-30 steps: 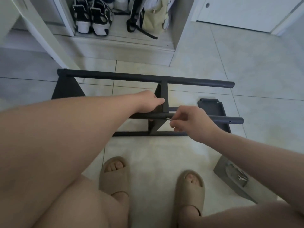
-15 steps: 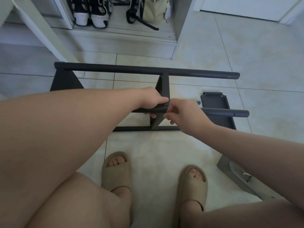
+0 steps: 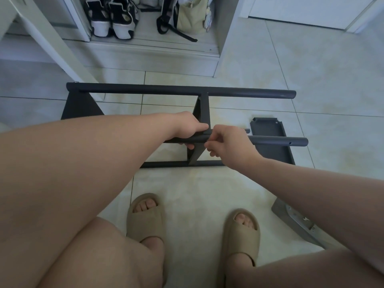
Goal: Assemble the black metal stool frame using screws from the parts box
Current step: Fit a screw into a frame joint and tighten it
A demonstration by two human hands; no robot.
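Observation:
The black metal stool frame (image 3: 166,89) lies on its side on the tiled floor. My left hand (image 3: 187,127) grips its near tube beside the upright cross brace (image 3: 204,109). My right hand (image 3: 230,142) is right against that joint, fingers curled and pinching a thin metal key at the tube; the key is mostly hidden, and a short stub (image 3: 246,129) shows behind the knuckles. The tube's free end (image 3: 291,141) has a small hole. The grey parts box (image 3: 291,217) with metal pieces sits at the lower right, partly under my right forearm.
A loose black plate (image 3: 270,134) lies on the floor behind the near tube. Shoes (image 3: 114,19) and a bag (image 3: 189,17) stand on a low cabinet shelf beyond the frame. A white post (image 3: 52,44) slants at the left. My sandalled feet (image 3: 145,215) are below the frame.
My right hand moved up and left from just below the tube onto the joint, bringing the silver key to it. My left hand kept its grip on the tube.

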